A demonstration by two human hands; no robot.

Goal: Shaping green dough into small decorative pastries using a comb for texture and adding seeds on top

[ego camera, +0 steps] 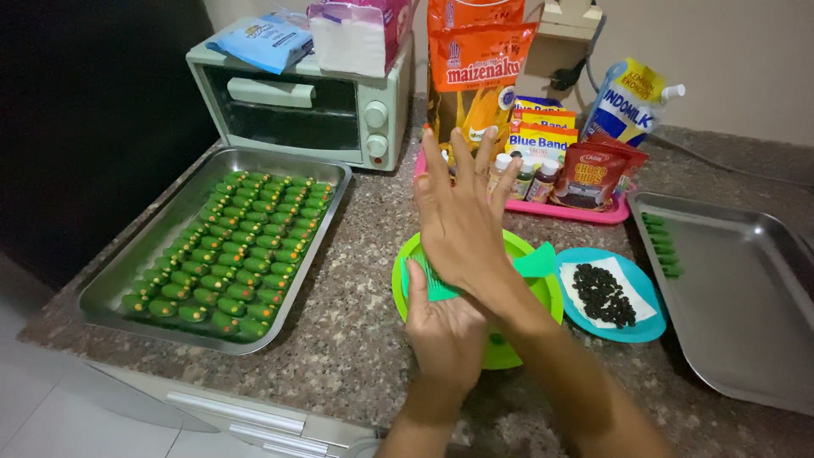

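Right hand (458, 216), fingers spread, presses flat over the left hand (443, 326), a green comb (441, 284) sandwiched between, apparently shaping dough. Beneath them sits a green plate (530, 254); left, a tray (110, 293) of green cookies (237, 250).

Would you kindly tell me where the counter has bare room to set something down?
Bare granite lies between the left tray of green pieces and the green plate, and most of the right tray is bare. Around the pink tray and blue plate it is crowded.

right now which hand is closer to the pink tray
Right. The right hand is raised with its fingertips by the pink tray; the left hand lies below it, over the green bowl.
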